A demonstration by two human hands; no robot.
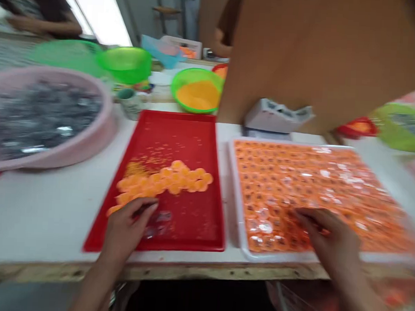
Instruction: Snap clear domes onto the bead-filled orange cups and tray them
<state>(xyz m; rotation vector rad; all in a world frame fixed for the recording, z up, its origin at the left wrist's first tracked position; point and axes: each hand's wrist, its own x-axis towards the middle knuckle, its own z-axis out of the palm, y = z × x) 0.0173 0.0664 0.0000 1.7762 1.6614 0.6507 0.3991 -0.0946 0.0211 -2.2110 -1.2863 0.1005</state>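
Note:
Over the lower left of a red tray (190, 215), my left hand (129, 223) has its thumb and forefinger pinched together; whatever they hold is too small to name. Beside those fingers lie small clear pieces (158, 222). Round orange pieces (175, 177) form a cluster across the tray, with yellow-orange grains (135, 169) at its left. My right hand (328, 234), also in a pinch, is over a white-rimmed tray (238, 199) filled with rows of orange pieces under shiny clear covers (278, 187). Its fingertips touch or nearly touch the pieces; blur hides anything between them.
A pink basin (107, 117) of clear and grey pieces stands at the left. Behind the red tray are green bowls (125, 63), a green bowl of orange grains (198, 92) and a cup (130, 102). A cardboard panel (303, 54) and white box (272, 116) stand behind the right tray.

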